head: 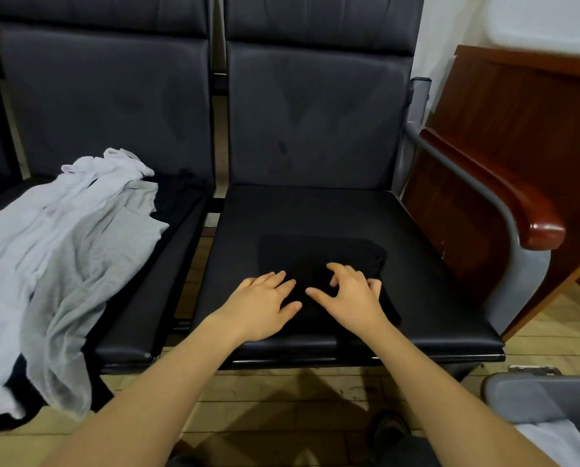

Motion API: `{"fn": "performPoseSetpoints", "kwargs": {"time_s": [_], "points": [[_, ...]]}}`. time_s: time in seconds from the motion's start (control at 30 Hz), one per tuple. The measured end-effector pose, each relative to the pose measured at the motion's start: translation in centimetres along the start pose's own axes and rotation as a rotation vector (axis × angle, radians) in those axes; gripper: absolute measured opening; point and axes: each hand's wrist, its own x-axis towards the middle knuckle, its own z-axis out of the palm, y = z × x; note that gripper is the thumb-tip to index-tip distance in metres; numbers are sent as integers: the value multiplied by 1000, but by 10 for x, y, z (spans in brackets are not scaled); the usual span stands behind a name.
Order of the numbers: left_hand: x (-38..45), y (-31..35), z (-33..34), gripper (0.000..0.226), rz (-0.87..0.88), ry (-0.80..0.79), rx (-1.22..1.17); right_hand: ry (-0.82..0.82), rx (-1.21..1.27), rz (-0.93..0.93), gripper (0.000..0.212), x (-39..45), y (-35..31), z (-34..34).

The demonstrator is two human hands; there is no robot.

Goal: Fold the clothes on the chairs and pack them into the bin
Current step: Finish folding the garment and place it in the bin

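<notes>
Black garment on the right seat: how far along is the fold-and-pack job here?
Partly done. The black garment already lies folded into a compact rectangle on the right seat. In hand: the left hand rests flat on it, the right hand touches it with curled fingers. Left: packing it, and folding the white clothes heaped on the left seat. The grey bin shows at bottom right.

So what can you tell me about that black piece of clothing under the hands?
The black garment looks like soft dark cloth, folded into a flat, roughly square stack. It lies on the right chair seat, near the front edge. The left hand rests flat on it; the right hand touches it with curled fingers.
</notes>
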Motion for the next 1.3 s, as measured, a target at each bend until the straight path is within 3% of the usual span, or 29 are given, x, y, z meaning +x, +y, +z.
{"fn": "performPoseSetpoints", "kwargs": {"time_s": [0.2, 0.33, 0.47, 0.57, 0.63, 0.7, 0.77, 0.9, 0.97, 1.13, 1.23, 1.3], "points": [[-13, -7, 9, 59, -12, -94, -38, 9, 79, 6, 54, -7, 2, -4], [-9, -5, 10, 59, 3, -11, -2, 244, 152, -36, 55, -23, 7, -11], [-4, 4, 9, 56, 106, 145, -32, 424, 75, 101, 55, -42, 8, -25], [-3, 14, 12, 50, 228, 101, -82, 556, -91, 86, 58, -51, 11, -24], [-3, 18, 14, 46, 249, 74, -102, 580, -107, -40, 57, -52, 13, -22], [-3, 19, 14, 44, 232, 74, -112, 518, -88, -179, 53, -47, 11, -22], [-4, 19, 14, 45, 215, 60, -118, 350, -44, -237, 49, -38, 8, -23], [-7, 17, 16, 46, 187, 9, -99, -108, -191, -117, 54, -27, 32, -15], [-7, 16, 15, 47, 175, -18, -70, -260, -293, -23, 58, -30, 50, -13], [-9, 14, 11, 47, 167, 24, -12, -276, -324, 34, 61, -38, 67, -23], [-10, 11, 5, 48, 181, 99, -49, -121, -388, -18, 55, -39, 64, -29], [-10, 9, 2, 47, 174, 156, -152, 1, -295, -57, 47, -39, 59, -34]]}}
